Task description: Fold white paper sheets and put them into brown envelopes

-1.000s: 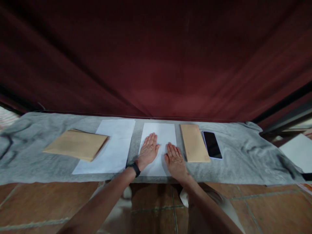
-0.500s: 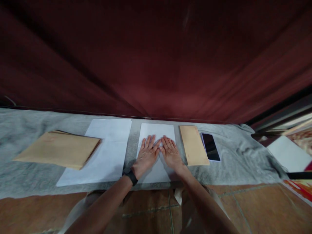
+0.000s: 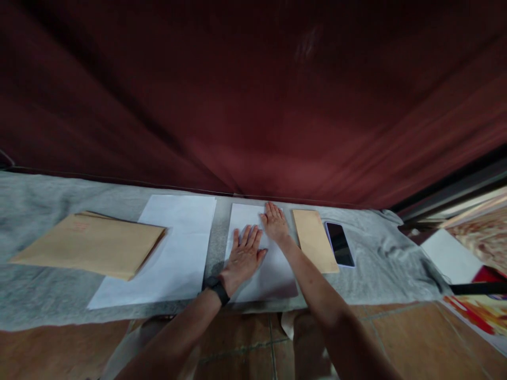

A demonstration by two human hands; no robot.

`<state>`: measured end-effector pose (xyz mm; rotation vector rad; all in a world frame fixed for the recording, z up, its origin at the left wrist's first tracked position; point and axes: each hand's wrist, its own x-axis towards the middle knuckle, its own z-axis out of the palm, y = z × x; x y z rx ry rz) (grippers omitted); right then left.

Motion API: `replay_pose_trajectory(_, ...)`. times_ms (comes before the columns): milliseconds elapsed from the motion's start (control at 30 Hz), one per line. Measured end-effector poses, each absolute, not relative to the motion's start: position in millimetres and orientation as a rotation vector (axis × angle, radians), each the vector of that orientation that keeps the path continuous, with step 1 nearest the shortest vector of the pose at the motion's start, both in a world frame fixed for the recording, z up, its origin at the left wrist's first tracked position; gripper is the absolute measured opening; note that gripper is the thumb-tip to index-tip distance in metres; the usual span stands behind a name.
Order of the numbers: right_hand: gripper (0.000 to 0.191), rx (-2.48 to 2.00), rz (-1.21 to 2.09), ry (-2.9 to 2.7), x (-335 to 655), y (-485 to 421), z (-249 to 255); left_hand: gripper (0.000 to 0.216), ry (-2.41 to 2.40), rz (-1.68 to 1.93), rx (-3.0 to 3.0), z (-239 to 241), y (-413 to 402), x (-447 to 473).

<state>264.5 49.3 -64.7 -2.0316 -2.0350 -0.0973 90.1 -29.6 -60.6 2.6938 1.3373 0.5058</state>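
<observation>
A white sheet of paper (image 3: 273, 274) lies lengthwise in front of me on a grey cloth. My left hand (image 3: 244, 258) rests flat on its left half, fingers spread, a dark watch on the wrist. Near the sheet's far right corner, my right hand (image 3: 274, 221) lies flat with its fingers stretched out. Neither hand grips anything. To the right are a narrow brown envelope (image 3: 315, 240) and a phone (image 3: 339, 244) with a dark screen. On the left, large white paper (image 3: 182, 248) lies partly under a stack of brown envelopes (image 3: 95, 243).
The grey cloth (image 3: 388, 258) covers the long narrow surface. A dark red curtain-like sheet (image 3: 253, 105) rises behind its far edge. Tiled floor (image 3: 237, 343) shows below the near edge. At the far right are a white panel (image 3: 451, 256) and a colourful printed item (image 3: 479, 316).
My right hand has slid away from me toward the sheet's far right corner. My left hand has shifted slightly nearer to me, and the hands are now farther apart. The view has tilted slightly.
</observation>
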Motion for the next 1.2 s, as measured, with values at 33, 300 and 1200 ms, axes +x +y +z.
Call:
replay_pose_trajectory(33,0.058,-2.038,-0.105,-2.038,267,52,-63,0.059,1.339,0.51,2.697,-61,-30,90)
replay_pose_trajectory(300,0.053,-1.935,-0.09,-2.094,249,6,-70,0.055,1.336,0.487,2.738,-63,-22,91)
replay_pose_trajectory(1200,0.056,-2.024,-0.212,-1.911,261,-46,-78,0.062,1.879,0.54,2.498,-56,50,70)
